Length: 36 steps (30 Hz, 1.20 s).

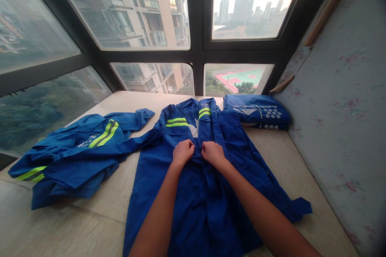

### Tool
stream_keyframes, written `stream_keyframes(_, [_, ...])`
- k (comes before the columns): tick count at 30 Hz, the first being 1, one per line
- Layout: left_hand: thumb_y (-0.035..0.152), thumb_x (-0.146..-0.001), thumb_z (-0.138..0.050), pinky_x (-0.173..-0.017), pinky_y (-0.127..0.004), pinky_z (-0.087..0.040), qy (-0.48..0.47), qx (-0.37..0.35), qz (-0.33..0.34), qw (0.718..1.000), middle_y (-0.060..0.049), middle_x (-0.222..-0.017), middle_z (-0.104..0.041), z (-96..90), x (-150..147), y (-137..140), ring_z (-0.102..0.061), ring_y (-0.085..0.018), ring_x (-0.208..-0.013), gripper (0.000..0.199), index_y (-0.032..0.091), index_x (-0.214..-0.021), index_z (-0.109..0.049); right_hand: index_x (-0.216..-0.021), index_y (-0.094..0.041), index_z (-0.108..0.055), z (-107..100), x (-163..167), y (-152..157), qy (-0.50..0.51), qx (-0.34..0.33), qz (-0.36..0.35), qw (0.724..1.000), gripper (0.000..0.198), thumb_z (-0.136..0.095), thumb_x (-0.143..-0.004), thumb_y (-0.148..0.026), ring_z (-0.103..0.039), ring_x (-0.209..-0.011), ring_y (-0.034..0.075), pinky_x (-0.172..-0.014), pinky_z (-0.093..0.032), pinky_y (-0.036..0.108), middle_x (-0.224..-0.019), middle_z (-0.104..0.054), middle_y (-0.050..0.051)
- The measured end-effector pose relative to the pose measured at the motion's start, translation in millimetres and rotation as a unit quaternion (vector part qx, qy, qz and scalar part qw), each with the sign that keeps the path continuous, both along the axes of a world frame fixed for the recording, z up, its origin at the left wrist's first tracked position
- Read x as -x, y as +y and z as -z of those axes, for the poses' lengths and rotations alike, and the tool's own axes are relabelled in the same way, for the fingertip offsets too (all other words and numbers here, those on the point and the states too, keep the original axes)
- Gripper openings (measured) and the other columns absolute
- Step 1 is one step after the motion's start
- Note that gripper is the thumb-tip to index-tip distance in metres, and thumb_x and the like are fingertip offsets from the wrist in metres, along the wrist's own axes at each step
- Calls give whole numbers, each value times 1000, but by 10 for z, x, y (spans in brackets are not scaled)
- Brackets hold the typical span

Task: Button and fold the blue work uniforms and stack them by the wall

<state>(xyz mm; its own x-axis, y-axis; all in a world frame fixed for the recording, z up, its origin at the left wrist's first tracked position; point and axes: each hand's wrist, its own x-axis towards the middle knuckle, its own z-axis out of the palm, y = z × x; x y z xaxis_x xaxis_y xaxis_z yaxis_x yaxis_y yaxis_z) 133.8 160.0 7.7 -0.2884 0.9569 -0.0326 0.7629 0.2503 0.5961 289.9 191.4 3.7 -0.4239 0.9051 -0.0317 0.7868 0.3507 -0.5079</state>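
A blue work jacket with yellow-green reflective stripes lies spread out in front of me, its collar toward the window. My left hand is closed on the jacket's front edge at mid-chest. Just across from it, my right hand pinches the opposite front edge. A small gap separates the two hands, and a pale patch of lining shows above them. One sleeve stretches out to the left across another garment; the other sleeve slants down to the right. My fingertips are partly hidden by the backs of my hands.
A second blue jacket lies crumpled on the left of the pale stone ledge. Folded blue items with white print are stacked at the back right. Dark-framed windows rise behind, and a flowered wall bounds the right.
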Motion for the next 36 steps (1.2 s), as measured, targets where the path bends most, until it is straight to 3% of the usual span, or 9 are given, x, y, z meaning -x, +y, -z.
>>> stream_keyframes(3, [34,-89,-50,-70,-27,-47,-42,-53,-20,997,-7,-83,-73,24,34,31,-66,-19,-76,25,18,-89,-68,-97,-22,-70,80,-130,57,76,13,-4,997,20,-52,-89,-27,-68,-81,17,-71,-48,24,-88,-73,2])
stream_keyframes(7, [31,-91,-48,-78,-27,-49,-49,-101,-38,993,-8,-96,-73,16,-1,54,-67,-18,-86,26,17,-104,-65,-105,-17,-68,112,-275,34,111,11,27,993,24,-50,-90,-25,-66,-84,19,-74,-49,27,-94,-71,6])
stream_keyframes(11, [24,-83,-59,-84,-30,-47,-11,-91,-11,996,-8,-102,-71,-3,-85,43,-65,-21,-94,20,21,-101,-67,-119,-18,-61,-76,-192,-87,113,-118,38,986,35,-52,-86,-14,-54,-111,24,-93,-44,32,-119,-61,12])
stream_keyframes(14, [23,-79,-63,-80,-31,-46,17,-52,10,998,-9,-93,-72,10,-122,46,-65,-24,-90,10,21,-87,-68,-116,-21,-60,-255,10,-118,85,-179,-56,979,34,-46,-88,-9,-51,-110,21,-94,-43,29,-117,-60,9])
stream_keyframes(16, [21,-76,-64,-73,-30,-45,28,-22,12,999,-8,-84,-71,28,-127,55,-66,-24,-82,6,22,-82,-68,-116,-23,-59,-299,136,-86,27,-157,-90,983,34,-48,-87,-8,-52,-107,21,-88,-45,28,-113,-61,8])
stream_keyframes(20, [24,-76,-65,-68,-30,-42,39,1,-12,999,-6,-81,-71,40,-118,55,-65,-24,-77,10,24,-86,-66,-116,-19,-56,-171,216,26,-84,-91,-35,992,37,-60,-80,-10,-52,-106,25,-79,-47,30,-114,-58,12])
stream_keyframes(27, [25,-78,-64,-78,-32,-41,7,-69,-49,996,-8,-93,-70,-166,-187,-31,-62,-26,-95,4,24,-82,-65,-106,-18,-61,77,26,137,-82,-78,13,993,18,-50,-92,-17,-54,-105,24,-75,-48,29,-112,-59,13])
stream_keyframes(31, [29,-77,-66,-74,-31,-43,-77,-84,-65,991,-5,-74,-69,-210,-207,24,-64,-24,-82,8,23,-72,-65,-102,-18,-64,96,19,198,-59,-57,22,996,16,-56,-90,-23,-55,-105,25,-76,-47,30,-111,-60,13])
stream_keyframes(36, [29,-83,-59,-63,-27,-50,-251,-88,-88,960,-7,-76,-73,56,-260,144,-69,-19,-68,11,19,-81,-63,-94,-20,-70,165,16,293,19,-15,54,998,18,-53,-89,-19,-59,-99,24,-77,-45,30,-104,-66,11])
